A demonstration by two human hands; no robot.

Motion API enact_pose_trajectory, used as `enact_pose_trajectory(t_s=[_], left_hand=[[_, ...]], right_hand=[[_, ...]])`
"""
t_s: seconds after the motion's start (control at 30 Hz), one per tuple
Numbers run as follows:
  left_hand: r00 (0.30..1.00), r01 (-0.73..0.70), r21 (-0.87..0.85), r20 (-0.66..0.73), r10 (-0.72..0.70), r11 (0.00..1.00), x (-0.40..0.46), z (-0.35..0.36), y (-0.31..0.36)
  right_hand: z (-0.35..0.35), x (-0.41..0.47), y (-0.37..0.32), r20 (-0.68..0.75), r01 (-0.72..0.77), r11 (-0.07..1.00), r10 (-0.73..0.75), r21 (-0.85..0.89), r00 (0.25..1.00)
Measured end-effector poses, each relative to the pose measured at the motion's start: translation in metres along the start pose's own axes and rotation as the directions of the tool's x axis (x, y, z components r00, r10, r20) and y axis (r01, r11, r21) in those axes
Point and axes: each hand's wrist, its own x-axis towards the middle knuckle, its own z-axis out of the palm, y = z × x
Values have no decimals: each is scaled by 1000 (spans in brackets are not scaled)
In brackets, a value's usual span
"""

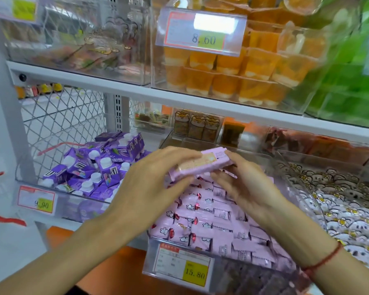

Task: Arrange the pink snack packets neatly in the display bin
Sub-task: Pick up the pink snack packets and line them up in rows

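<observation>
I see both hands, left point(156, 177) and right point(246, 184), gripping one glossy pink packet point(202, 165) above the clear plastic bin point(179, 271) of stacked pink packets point(222, 226).

- Left hand point(156, 179) and right hand point(246, 184) hold a stack of pink packets point(202, 163) between them, above the bin point(179, 271).
- Pink packets lie in rows inside the bin.
- Purple cartons point(94, 167) fill the compartment to the left.

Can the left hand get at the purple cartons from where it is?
Probably yes: the purple cartons lie in an open-topped bin just beside the left hand, nothing between, but it holds a pink packet stack.
</observation>
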Motion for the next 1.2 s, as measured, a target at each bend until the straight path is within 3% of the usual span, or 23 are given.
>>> enact_pose_trajectory(t_s=[0.07,0.1,0.17,0.23,0.3,0.37,0.43,0.53,0.63,0.77,0.87,0.97,1.1,1.2], left_hand=[[977,193,-170,-60,-205,966,2,-1,-4],[958,255,-212,-82,-277,944,3,0,-6],[933,306,-284,-101,-346,909,6,1,-10],[924,319,-355,-92,-372,879,8,2,-11],[921,336,-389,-57,-386,858,7,4,-13],[918,372,-381,17,-396,846,8,5,-15],[914,389,-415,66,-400,822,9,5,-15],[932,345,-387,35,-361,855,11,4,-13],[945,323,-346,63,-322,881,11,5,-13],[958,278,-307,157,-240,910,26,8,-18],[946,238,-128,254,-200,963,54,11,-34],[874,142,101,454,-173,985,88,31,-47],[687,-36,292,702,-189,956,117,74,-51],[548,-93,393,788,-283,915,120,91,-56]], right_hand=[[-3,3,-2,9,54,973,-53,-227,999],[-6,4,-3,35,147,900,-145,-409,989],[-9,0,-5,240,397,628,-324,-669,915],[-5,-5,-1,488,599,363,-357,-714,797],[-2,-6,5,569,682,218,-410,-698,713],[0,-3,7,511,653,261,-445,-711,735],[-2,0,6,448,598,391,-412,-699,793],[-7,4,5,394,539,547,-368,-640,842],[-10,4,5,401,514,559,-322,-650,857],[-20,7,-2,405,512,461,-315,-725,858],[-37,15,-18,174,395,618,-387,-680,905],[-54,30,-27,-9,262,690,-362,-675,932],[-61,49,-27,-78,173,781,-273,-601,959],[-60,58,-25,-108,167,812,-271,-560,957]])
